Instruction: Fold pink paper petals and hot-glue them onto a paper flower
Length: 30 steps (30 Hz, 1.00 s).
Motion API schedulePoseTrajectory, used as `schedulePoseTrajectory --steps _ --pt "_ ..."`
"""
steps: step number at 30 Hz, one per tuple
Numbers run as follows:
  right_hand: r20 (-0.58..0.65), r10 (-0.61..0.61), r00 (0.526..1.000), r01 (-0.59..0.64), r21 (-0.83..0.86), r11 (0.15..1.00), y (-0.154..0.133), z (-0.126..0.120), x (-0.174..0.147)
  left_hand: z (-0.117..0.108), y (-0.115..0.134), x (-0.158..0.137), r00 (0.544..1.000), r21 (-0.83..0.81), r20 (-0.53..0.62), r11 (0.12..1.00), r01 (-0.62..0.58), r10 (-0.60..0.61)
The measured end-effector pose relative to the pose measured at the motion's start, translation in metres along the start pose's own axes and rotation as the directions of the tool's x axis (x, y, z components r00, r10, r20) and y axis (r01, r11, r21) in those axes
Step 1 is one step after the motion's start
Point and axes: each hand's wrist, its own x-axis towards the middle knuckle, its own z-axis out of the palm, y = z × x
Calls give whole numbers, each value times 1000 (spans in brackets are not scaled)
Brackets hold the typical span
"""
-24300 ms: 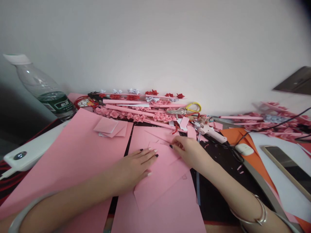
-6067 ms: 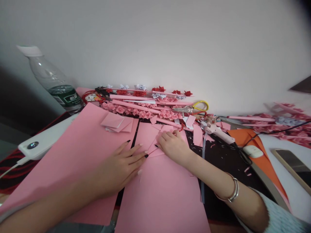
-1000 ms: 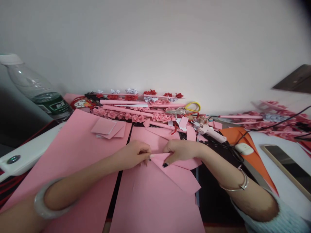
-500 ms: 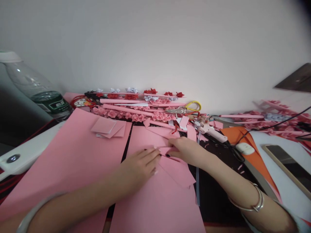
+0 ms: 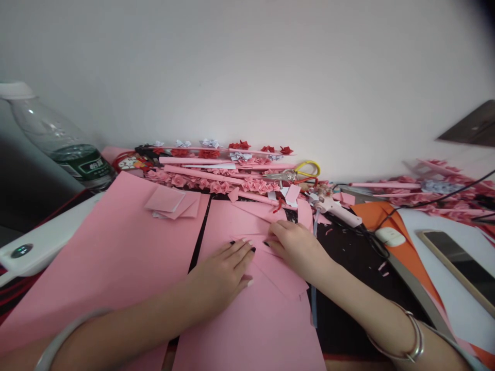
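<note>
My left hand [image 5: 226,270] lies palm down with its fingers stretched flat, the tips at the left end of a small folded pink paper [image 5: 278,273]. Over the right part of that paper my right hand [image 5: 296,250] is closed, its curled fingers gripping and pressing the paper near a crease. Both hands rest above a large pink sheet [image 5: 247,335]. A second large pink sheet [image 5: 116,257] spreads to the left, with a few pink paper squares [image 5: 166,200] stacked near its top edge.
Pink paper flowers [image 5: 216,185] and rolled sticks line the wall. Yellow-and-red scissors [image 5: 288,176] and a glue gun [image 5: 334,206] lie behind my right hand. A bottle [image 5: 83,159] stands left; a phone [image 5: 460,263] and a white case [image 5: 390,236] lie right.
The raised fold of the small pink paper now lies flatter. My left hand has shifted slightly left and its fingers straightened. My right fingers have come down onto the paper.
</note>
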Motion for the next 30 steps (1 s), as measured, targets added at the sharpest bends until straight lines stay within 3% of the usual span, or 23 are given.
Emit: schedulePoseTrajectory --steps 5,13,23,30 --pt "-104 -92 990 85 -67 994 0 9 -5 -2 0 1 1000 39 9 999 -13 13" --pt "-110 -186 976 177 -89 980 -7 17 -21 -1 -1 -3 999 15 -16 999 30 -30" --pt "-122 -161 979 154 -67 986 -9 18 -22 -1 -2 -6 997 25 -36 997 68 -67" --pt "-100 -153 983 148 -53 988 -10 16 -21 -6 2 -11 993 101 15 988 114 -116"
